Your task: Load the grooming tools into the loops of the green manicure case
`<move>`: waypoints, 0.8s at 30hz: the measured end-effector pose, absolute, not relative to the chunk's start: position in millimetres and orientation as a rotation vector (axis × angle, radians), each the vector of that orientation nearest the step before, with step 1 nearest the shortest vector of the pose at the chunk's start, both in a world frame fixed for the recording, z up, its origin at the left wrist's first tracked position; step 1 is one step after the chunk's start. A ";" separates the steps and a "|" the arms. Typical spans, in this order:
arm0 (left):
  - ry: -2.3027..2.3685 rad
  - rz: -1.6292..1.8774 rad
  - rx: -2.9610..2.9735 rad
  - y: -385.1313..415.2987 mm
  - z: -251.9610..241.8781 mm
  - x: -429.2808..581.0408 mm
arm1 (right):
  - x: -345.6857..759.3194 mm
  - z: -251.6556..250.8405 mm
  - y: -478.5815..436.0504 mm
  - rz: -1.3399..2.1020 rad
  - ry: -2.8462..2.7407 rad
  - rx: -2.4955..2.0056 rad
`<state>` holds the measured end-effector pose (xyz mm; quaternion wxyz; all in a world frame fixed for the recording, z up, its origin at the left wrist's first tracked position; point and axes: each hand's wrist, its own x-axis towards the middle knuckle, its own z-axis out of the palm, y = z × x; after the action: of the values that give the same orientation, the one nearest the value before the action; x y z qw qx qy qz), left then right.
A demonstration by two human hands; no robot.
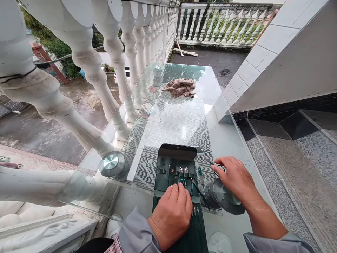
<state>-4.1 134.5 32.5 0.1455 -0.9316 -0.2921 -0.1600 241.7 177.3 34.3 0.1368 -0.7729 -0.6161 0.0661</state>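
A dark green case point(176, 156) lies unfolded at the near edge of the glass table, with nail clippers point(185, 173) and other small metal tools in its loops. My left hand point(173, 214) rests on the case, fingertips at the clippers' lower ends; whether it grips anything is hidden. To the right, my right hand point(234, 175) pinches the green looped handles of small scissors point(218, 170) over the glass. A small green-handled file point(200, 175) lies beside the case, and a dark-handled tool point(198, 149) sits by its upper right corner.
On the glass table point(168, 123) are a crumpled brown cloth point(180, 88) and a small white card point(147, 108). White balusters point(89, 70) line the left side. Stone steps point(295, 154) are at the right. A faceted table leg point(113, 163) stands under the glass.
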 end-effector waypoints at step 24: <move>-0.868 -0.377 -2.696 107.1 36.2 -17.3 | 226.3 36.4 165.5 0.017 -1.930 -2.300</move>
<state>-17.3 107.1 36.2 0.1418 -0.9340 -0.3008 -0.1306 226.3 165.5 36.4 0.0696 -0.7641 -0.6413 0.0057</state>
